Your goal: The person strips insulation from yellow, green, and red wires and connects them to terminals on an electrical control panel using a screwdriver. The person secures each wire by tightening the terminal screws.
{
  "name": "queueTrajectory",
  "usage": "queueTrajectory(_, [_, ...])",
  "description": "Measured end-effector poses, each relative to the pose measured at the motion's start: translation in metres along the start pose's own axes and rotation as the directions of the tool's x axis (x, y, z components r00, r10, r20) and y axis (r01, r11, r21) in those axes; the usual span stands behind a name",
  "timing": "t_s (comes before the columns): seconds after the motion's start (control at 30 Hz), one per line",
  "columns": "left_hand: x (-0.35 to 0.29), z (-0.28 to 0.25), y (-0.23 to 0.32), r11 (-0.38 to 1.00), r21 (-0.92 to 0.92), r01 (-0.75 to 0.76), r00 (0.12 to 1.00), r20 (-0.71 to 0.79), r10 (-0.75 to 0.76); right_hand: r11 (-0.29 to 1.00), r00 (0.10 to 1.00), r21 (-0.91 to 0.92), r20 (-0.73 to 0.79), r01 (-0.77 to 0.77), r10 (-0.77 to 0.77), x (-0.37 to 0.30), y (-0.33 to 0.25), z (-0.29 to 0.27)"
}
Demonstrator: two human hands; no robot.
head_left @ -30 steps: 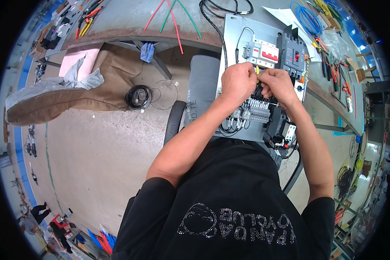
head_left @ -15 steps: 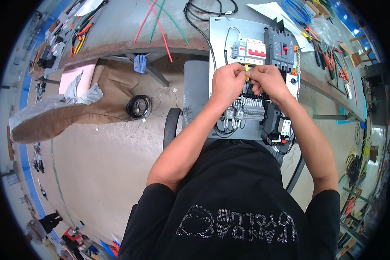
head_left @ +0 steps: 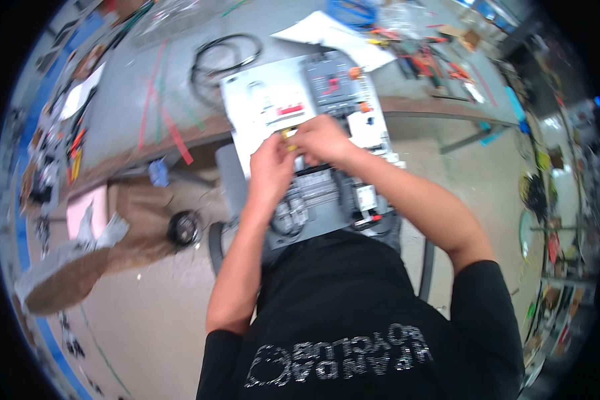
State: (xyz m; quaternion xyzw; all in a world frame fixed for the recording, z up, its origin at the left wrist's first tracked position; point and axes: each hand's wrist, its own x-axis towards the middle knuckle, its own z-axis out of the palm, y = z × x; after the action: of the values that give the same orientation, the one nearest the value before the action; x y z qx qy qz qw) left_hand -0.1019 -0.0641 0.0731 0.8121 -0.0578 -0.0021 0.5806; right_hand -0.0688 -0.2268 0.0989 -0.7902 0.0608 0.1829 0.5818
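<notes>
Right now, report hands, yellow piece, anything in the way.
Left hand and right hand together at yellow piece; exact grip blurred. Piece over component panel. Hands partly block the view.

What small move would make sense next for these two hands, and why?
Perhaps ease the right hand slightly aside: it meets the left hand at the small yellow piece, below the breaker with red switches in the picture, and together they partly hide how that piece sits.
</notes>
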Motion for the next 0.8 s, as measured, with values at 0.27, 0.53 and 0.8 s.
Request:
queueTrajectory(0.27, [0.001,0.001,0.001,1.000,-0.001,0.015,1.000,-0.022,-0.015,0.998,0.979,-0.025,0.196,-0.050,0.054,-0.018,-0.022,-0.017])
queueTrajectory(0.53, [-0.001,0.000,-0.004,0.996,-0.069,0.064,0.998,0.014,-0.063,0.952,0.951,0.057,-0.088,0.301,-0.295,-0.054,-0.005,-0.152])
queueTrajectory(0.8, [-0.003,0.000,-0.009,0.986,-0.111,0.124,0.992,0.008,-0.124,0.708,0.496,-0.640,-0.738,-0.299,-0.458,-0.001,0.081,-0.340])
